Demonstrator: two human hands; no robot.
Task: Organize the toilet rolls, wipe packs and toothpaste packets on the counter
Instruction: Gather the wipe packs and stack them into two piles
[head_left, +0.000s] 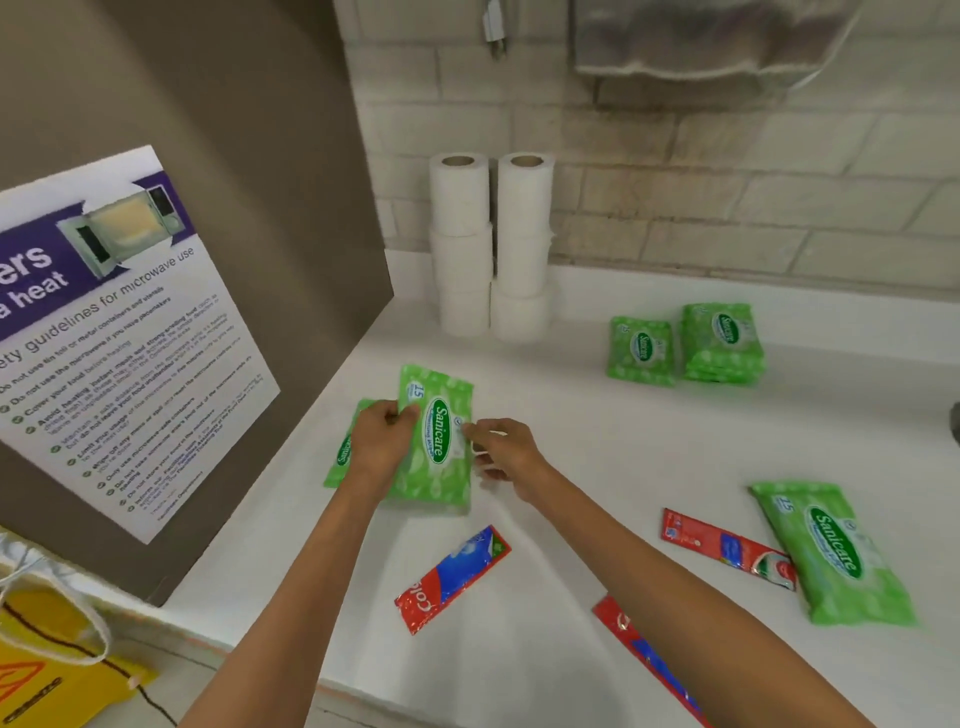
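Left hand (382, 441): fingers closed on left edge of green plastic wipe pack (435, 441), frame centre.
Right hand (506, 457): fingers part-open, touching pack's right edge.

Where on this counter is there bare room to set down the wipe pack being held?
Bare counter lies between the toilet roll stacks, the far wipe packs and the right hand. Crowded: the near edge, with toothpaste packets and a loose wipe pack.

microwave poster (119, 332) on brown panel | yellow sign (47, 680) lower left
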